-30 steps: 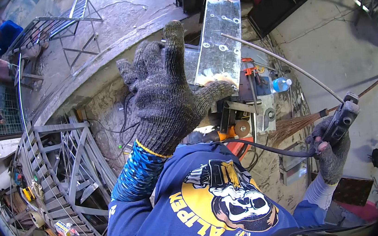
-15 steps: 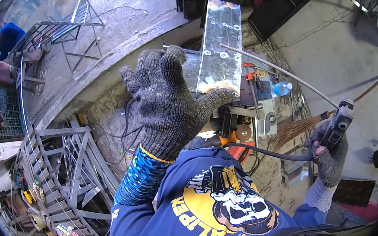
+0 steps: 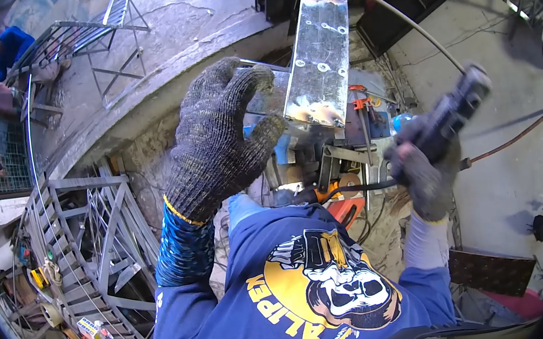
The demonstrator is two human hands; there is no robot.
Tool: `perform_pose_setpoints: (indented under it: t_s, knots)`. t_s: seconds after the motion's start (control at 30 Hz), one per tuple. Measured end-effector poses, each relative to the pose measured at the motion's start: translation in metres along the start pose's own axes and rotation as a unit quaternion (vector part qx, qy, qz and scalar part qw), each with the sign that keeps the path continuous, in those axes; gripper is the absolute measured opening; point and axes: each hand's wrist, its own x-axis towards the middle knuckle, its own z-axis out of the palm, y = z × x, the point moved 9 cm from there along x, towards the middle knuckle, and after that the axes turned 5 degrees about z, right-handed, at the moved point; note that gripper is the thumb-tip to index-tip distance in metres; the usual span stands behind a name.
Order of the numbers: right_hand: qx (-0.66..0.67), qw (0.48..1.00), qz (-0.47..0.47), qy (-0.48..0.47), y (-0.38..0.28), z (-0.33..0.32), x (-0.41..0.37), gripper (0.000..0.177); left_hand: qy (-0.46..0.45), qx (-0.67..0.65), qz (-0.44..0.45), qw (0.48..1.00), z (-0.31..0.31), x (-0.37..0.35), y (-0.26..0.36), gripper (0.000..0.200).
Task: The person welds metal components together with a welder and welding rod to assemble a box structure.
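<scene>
A dark knitted glove covers my left hand point(image 3: 221, 138), which is raised left of a flat metal plate point(image 3: 318, 60) with its fingers curved and thumb apart, holding nothing. The plate has several round marks and scorched ends. On the right, my gloved right hand point(image 3: 429, 171) is wrapped round a black electrode holder point(image 3: 455, 108), slightly blurred. A long thin rod point(image 3: 394, 11) extends from the holder up and to the left, past the plate's upper end. A black cable point(image 3: 367, 187) runs from my right hand across to the left.
Below the plate are a metal bracket point(image 3: 343, 156), an orange tool point(image 3: 328, 192) and clamps point(image 3: 363, 102). A blue bottle point(image 3: 402, 121) is partly hidden by my right hand. Metal frames point(image 3: 115, 241) lie at the left. Another person point(image 3: 13, 50) is at the far upper left.
My left hand has moved left, away from the plate's lower end. My right hand has moved up and left with the holder, and the rod now points higher.
</scene>
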Motion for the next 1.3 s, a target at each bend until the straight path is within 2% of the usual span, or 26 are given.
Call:
perform_pose_setpoints:
  t_s: [0.1, 0.27, 0.4, 0.43, 0.47, 0.53, 0.73, 0.9, 1.0, 1.23, 1.3]
  knots:
    - [0.020, 0.999, -0.015, -0.029, 0.004, 0.034, 0.021, 0.032, 0.003, -0.031, -0.014, 0.999, 0.004, 0.000, -0.004, 0.049]
    - [0.051, 0.991, -0.081, -0.091, 0.006, 0.058, 0.036, 0.025, 0.029, -0.008, 0.001, 1.000, 0.004, 0.000, 0.004, 0.048]
    - [0.032, 0.988, -0.052, -0.141, 0.017, 0.066, 0.042, 0.022, 0.018, 0.020, -0.030, 0.999, 0.007, 0.001, 0.005, 0.046]
    - [0.028, 0.984, -0.106, -0.141, 0.010, 0.068, 0.043, 0.025, 0.017, 0.020, -0.029, 0.999, 0.008, 0.002, 0.005, 0.046]
    - [0.028, 0.984, -0.106, -0.141, 0.009, 0.071, 0.041, 0.025, 0.016, 0.018, -0.019, 1.000, 0.010, 0.003, 0.006, 0.044]
    - [0.071, 0.989, -0.050, -0.121, 0.013, 0.071, 0.041, 0.030, 0.016, 0.017, -0.007, 1.000, 0.013, 0.005, 0.004, 0.042]
    - [0.074, 0.989, 0.001, -0.131, 0.020, 0.075, 0.039, 0.032, 0.041, 0.030, 0.032, 0.998, 0.012, 0.002, 0.005, 0.034]
    - [0.080, 0.989, -0.013, -0.124, 0.023, 0.071, 0.042, 0.033, 0.037, 0.012, 0.039, 0.998, 0.014, 0.005, 0.009, 0.027]
    - [0.099, 0.989, 0.010, -0.109, 0.026, 0.070, 0.041, 0.033, 0.028, 0.006, 0.030, 0.999, 0.016, 0.005, 0.008, 0.023]
    - [0.088, 0.989, -0.030, -0.116, 0.026, 0.070, 0.042, 0.031, 0.037, 0.015, 0.048, 0.998, 0.019, 0.002, 0.004, 0.017]
    - [0.089, 0.988, -0.041, -0.118, 0.025, 0.070, 0.042, 0.031, 0.031, 0.022, 0.023, 0.999, 0.018, 0.002, 0.003, 0.016]
